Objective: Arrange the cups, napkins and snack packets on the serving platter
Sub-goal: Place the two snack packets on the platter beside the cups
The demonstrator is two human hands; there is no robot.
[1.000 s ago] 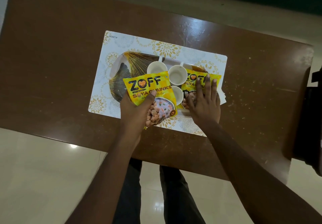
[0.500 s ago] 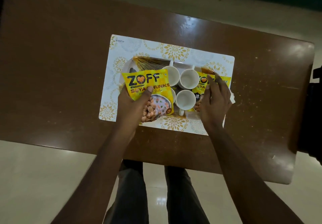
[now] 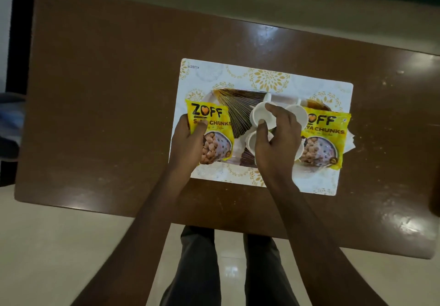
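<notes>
Honestly, the risk here is knocking a cup over: the right hand (image 3: 276, 139) pinches the rim of one small white plastic cup (image 3: 260, 116) while its palm crowds the other white cups (image 3: 296, 115) packed touching around it, so a careless tug could tip them. The left hand (image 3: 188, 146) grips the yellow ZOFF soya chunks packet (image 3: 212, 127) at the left edge of the gold-striped serving platter (image 3: 238, 105). A second yellow packet (image 3: 326, 139) lies at the right end, over white napkins (image 3: 351, 140). The cups look empty. Everything sits on a white floral placemat (image 3: 269, 77).
</notes>
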